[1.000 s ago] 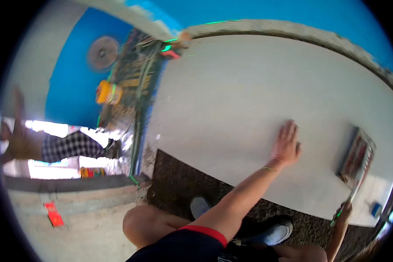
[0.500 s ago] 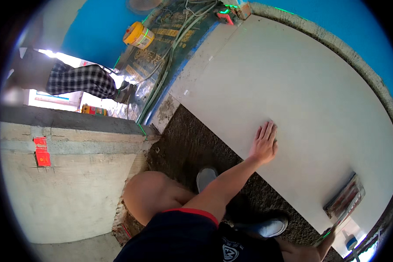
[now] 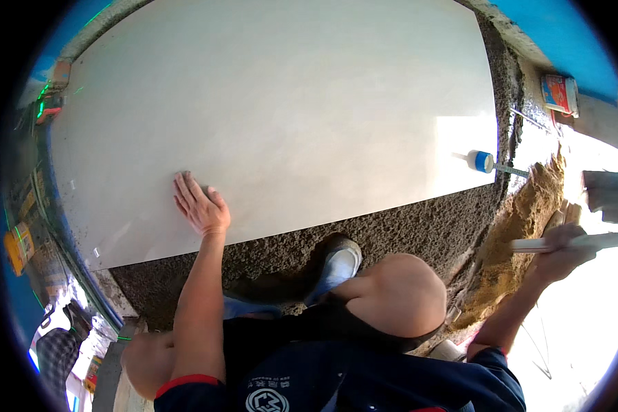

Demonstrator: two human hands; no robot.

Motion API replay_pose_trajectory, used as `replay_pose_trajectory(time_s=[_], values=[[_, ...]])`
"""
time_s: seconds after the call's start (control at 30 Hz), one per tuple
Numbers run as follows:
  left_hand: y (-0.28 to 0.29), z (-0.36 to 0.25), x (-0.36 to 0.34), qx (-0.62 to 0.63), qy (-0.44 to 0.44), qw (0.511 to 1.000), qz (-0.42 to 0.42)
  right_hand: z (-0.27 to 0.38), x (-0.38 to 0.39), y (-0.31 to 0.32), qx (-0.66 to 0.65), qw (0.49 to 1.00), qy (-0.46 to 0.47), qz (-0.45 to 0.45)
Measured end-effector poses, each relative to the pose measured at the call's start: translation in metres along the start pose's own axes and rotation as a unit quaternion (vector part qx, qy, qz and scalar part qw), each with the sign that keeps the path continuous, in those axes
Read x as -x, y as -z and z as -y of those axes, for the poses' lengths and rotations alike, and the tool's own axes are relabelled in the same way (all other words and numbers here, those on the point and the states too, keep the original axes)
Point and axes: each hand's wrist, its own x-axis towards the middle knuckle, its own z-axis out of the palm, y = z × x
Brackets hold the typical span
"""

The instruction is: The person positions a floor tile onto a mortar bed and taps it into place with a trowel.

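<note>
A large pale tile slab lies on a bed of dark, gritty mortar. My left hand rests flat on the slab near its close edge, fingers stretched out. Out at the right, past the slab, my right hand is closed round a trowel, which appears as a long pale bar; glare blurs its outline. A mallet-like tool with a blue-and-white head sits at the slab's right edge, its thin handle reaching off to the right.
Brown sand is heaped right of the mortar. A white-and-red bucket stands by the blue wall at far right. A red laser device sits at the slab's left corner. Cables, a yellow tub and another person's checked trouser leg are at left.
My view has swung right, so the slab now spreads across the top. My left hand stays flat on it. The trowel, over the slab before, is now out beyond its right side.
</note>
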Motion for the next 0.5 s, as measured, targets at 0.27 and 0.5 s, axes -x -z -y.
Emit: replay_pose_trajectory(time_s=[0.27, 0.5], values=[[0.006, 0.002, 0.005, 0.009, -0.006, 1.000, -0.003, -0.193, 0.099, -0.088, 0.340, 0.785, -0.483, 0.187], [0.003, -0.003, 0.001, 0.003, 0.007, 1.000, 0.003, -0.030, -0.044, -0.013, 0.246, 0.924, -0.288, 0.058]])
